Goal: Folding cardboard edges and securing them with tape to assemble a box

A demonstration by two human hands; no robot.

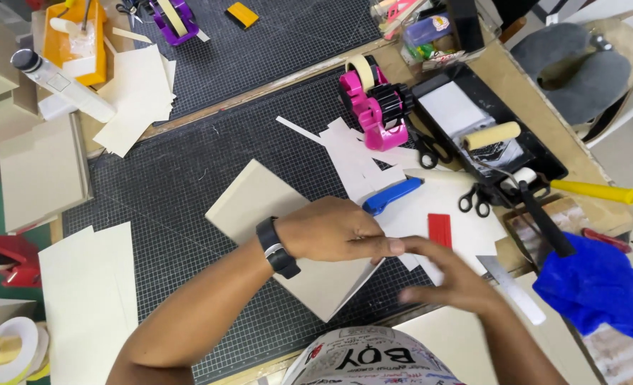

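Cream board [259, 203] lies on the cutting mat [188, 178], below the pink tape dispenser [373, 107]. Our left hand [330, 229] presses it flat-fingered; our right hand [452, 274] is blurred, grip unclear. Paper offcuts [359, 160] lie cut nearby; we judge the covering unfinished.

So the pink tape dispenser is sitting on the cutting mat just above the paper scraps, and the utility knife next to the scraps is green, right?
Not quite. The utility knife is blue, not green, as the head view shows. The rest holds: the pink tape dispenser sits on the cutting mat just above the paper scraps.
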